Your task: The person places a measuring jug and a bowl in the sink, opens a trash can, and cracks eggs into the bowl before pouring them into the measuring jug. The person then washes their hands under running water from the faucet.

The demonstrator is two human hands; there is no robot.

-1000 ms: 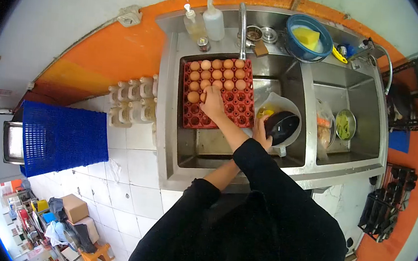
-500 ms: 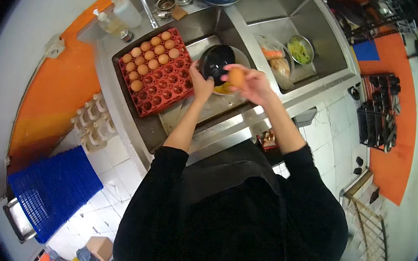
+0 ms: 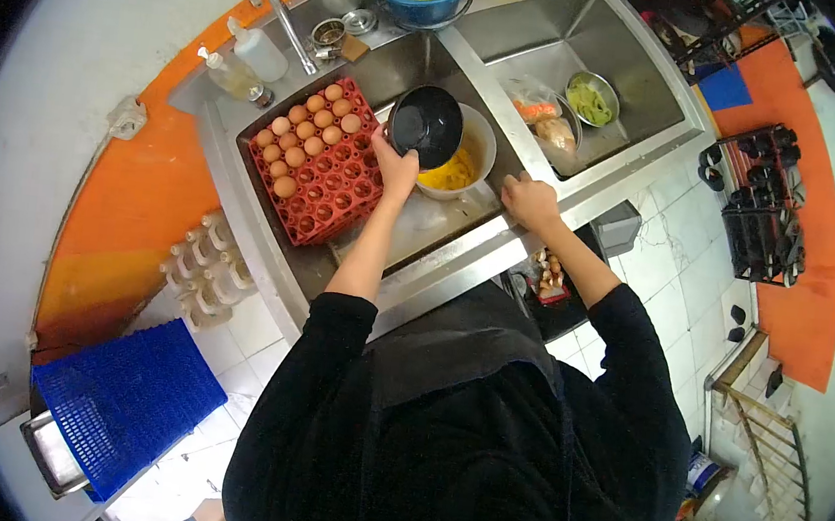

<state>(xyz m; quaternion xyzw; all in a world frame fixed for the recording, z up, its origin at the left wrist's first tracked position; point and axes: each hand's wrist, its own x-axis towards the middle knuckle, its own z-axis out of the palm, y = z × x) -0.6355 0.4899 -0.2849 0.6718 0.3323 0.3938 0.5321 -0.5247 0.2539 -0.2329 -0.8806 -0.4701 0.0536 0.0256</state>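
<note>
My left hand (image 3: 398,168) grips the edge of a black bowl (image 3: 428,126), tilted over a larger pale bowl (image 3: 484,146) in the left sink basin. Yellow egg (image 3: 451,170) shows at the bottom of the pale bowl. My right hand (image 3: 532,203) is closed at the front rim of the sink (image 3: 501,230), right of the bowls. Its fingers curl round the egg it carried, which is hidden from this angle. Left of my left hand, a red egg tray (image 3: 329,187) has several brown eggs (image 3: 304,129) in its far part and bare cups nearer me.
The right basin holds a metal bowl of greens (image 3: 591,99) and bagged food (image 3: 548,122). A blue basin (image 3: 422,10) stands behind the sinks, bottles (image 3: 257,52) at the left corner. Below the front edge is a container of eggshells (image 3: 549,273).
My right hand has moved right and down from above the bowls to the sink's front rim, taking the egg with it. My left hand still holds the black bowl.
</note>
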